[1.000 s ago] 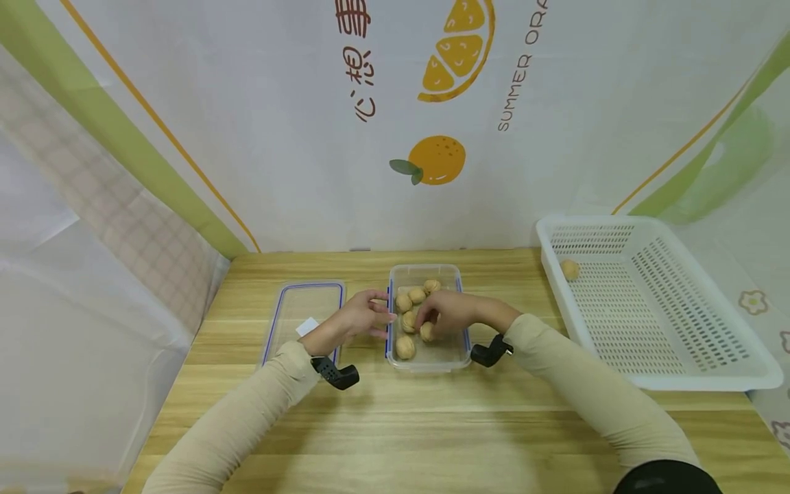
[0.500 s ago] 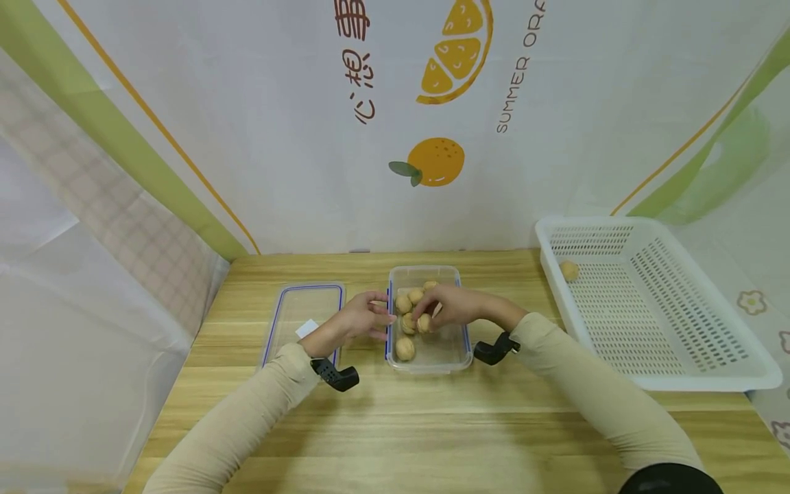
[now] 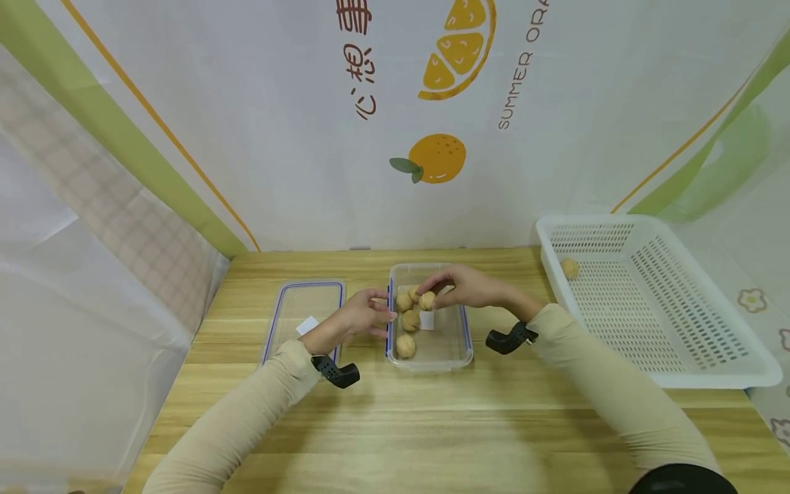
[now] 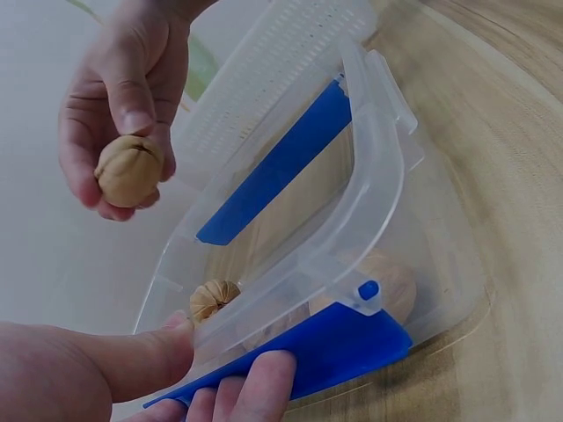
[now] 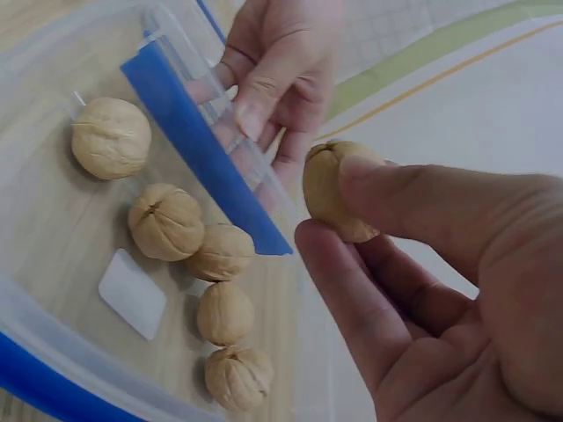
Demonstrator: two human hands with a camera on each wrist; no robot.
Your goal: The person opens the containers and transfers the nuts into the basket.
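Note:
A clear plastic food container (image 3: pixel 446 346) with blue latches stands mid-table, holding several walnuts (image 5: pixel 165 221). My left hand (image 3: pixel 364 315) grips its left wall, the thumb at the rim and the fingers against the blue latch flap (image 4: pixel 347 347). Between thumb and fingertips, my right hand (image 3: pixel 465 286) pinches one walnut (image 5: pixel 339 189). That walnut is raised over the far half of the container, above the others, as the left wrist view also shows. A white square (image 5: pixel 132 293) shows at the container's floor beside the walnuts.
To the left lies the container's clear lid (image 3: pixel 308 302), edged with a blue seal. A white perforated basket (image 3: pixel 673 309) stands at the right with one walnut (image 3: pixel 570 268) in it. Behind the table hangs a printed curtain (image 3: pixel 296 171).
My right hand has lifted the walnut from among the others and carried it toward the container's far end, uncovering the white square. The left hand has stayed at the wall.

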